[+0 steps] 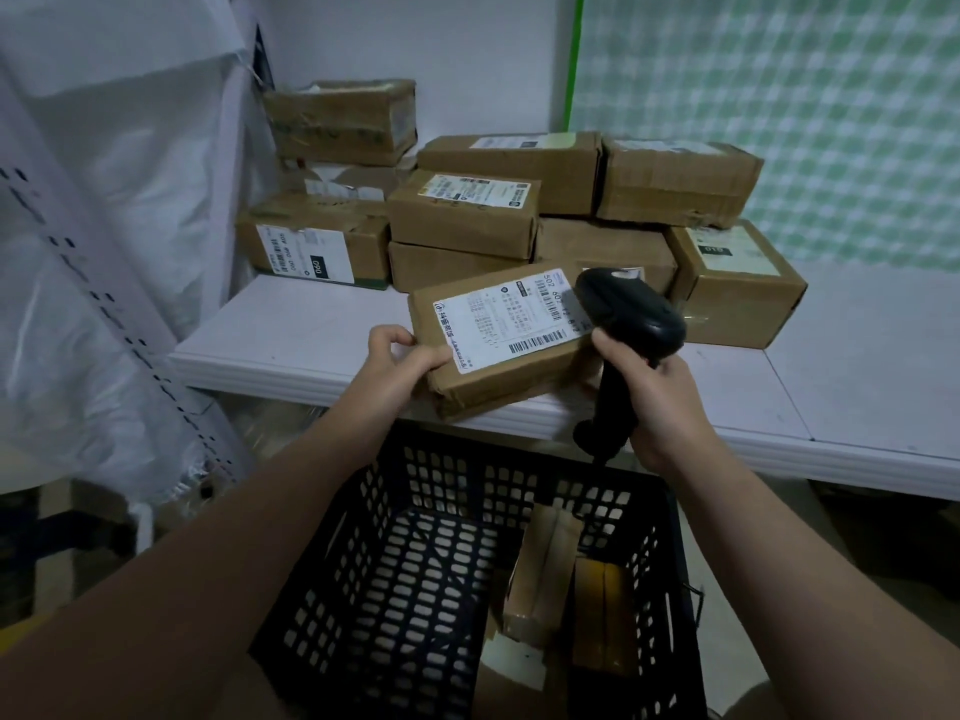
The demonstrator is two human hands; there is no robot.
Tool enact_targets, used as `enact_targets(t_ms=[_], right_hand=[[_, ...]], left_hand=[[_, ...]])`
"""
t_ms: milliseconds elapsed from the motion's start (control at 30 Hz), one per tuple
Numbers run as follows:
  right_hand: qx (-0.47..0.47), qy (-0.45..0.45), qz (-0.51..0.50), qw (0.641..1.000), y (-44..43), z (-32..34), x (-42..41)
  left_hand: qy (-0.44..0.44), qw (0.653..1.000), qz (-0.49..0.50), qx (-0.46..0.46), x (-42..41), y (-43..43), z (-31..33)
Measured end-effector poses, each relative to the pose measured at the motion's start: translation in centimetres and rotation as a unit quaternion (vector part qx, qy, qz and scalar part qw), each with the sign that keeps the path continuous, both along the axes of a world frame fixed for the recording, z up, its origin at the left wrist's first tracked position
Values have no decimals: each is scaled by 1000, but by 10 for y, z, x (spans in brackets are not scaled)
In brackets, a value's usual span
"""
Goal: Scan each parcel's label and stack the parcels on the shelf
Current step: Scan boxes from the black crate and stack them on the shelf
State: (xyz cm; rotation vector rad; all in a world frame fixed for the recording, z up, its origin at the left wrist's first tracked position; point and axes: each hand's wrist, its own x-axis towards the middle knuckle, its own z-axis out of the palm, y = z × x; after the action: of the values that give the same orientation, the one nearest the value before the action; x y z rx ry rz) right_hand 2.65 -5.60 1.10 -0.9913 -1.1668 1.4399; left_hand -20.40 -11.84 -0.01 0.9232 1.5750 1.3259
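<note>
- Scanning step: the shelf point(311, 324) carries stacked parcels point(519, 200) at the back, and the basket point(415, 563) below holds a few more.
- The parcel point(498, 379) sits tilted on the shelf's front edge, label point(509, 319) up. The left hand point(400, 356) pinches its corner.
- The right hand point(660, 402) is wrapped round the scanner point(628, 314), whose head is over the label. Next: catch the barcode, then stack.

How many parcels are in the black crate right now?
3 visible: an upright brown parcel right of centre, a yellowish parcel to its right, and a flat parcel with a white patch nearer the camera. Others may be hidden beneath.
</note>
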Motion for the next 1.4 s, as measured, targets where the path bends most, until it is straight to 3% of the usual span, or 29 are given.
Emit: enact_targets(t_ms=[133,233,333,433,533,633,733,933,1200,1400], right_hand=[[30,29,-11,999,-3,4,-7],[-23,50,-4,998,-12,1,-15],[-78,86,61,991,-29,-3,-25],[-21,86,83,993,-41,-3,-29],[30,28,71,997,-39,0,-25],[59,-33,65,996,-34,6,-19],[117,-81,26,989,-32,16,-12],[166,-121,31,978,-43,26,-7],[169,-135,46,975,-47,22,-11],[165,-138,53,975,-46,22,-9]], left_hand=[[21,995,61,79,4,0,4],[53,992,-7,116,6,-7,7],[124,985,-48,111,5,-8,3],[145,985,-38,81,7,-6,2],[190,980,-60,29,9,-6,3],[125,988,-91,-29,4,-6,5],[73,994,-75,14,2,-4,8],[119,987,20,105,2,-1,1],[138,980,106,94,-4,7,-14],[156,978,113,78,-8,13,-19]])
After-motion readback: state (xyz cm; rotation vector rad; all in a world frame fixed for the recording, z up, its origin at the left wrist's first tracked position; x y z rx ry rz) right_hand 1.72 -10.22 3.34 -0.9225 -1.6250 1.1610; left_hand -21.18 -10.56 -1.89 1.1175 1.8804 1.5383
